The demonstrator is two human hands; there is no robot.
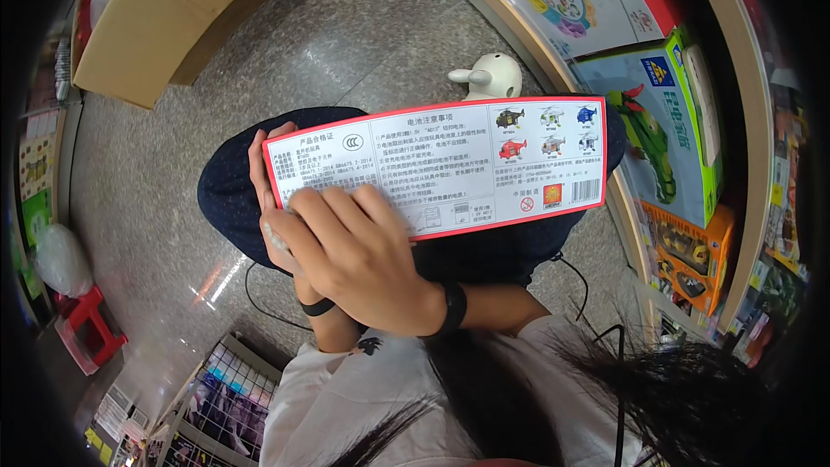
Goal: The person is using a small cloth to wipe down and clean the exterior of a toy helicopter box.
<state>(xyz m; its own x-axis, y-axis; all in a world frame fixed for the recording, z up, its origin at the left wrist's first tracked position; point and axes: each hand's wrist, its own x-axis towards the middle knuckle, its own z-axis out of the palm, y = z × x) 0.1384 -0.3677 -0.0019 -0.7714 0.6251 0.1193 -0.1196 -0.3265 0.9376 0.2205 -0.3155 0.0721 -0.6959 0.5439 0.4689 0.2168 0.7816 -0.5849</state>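
A long, red-edged toy helicopter box (458, 164) lies tilted over my knees, its white printed side facing up. That side carries Chinese text, a barcode and several small helicopter pictures. Along its left end, my left hand (266, 182) is wrapped round the edge, partly hidden behind my other wrist and fingers. Across the lower left of the printed face rests my right hand (346, 238), knuckles up and fingers curled under, slightly blurred. A pale bit shows beside its index finger; I cannot tell what it is.
A white rounded toy (493, 76) sits on the floor beyond the box. Shelves on the right hold a green toy box (661, 121) and an orange one (692, 246). A cardboard box (156, 22) stands at upper left, a red stool (91, 329) at lower left.
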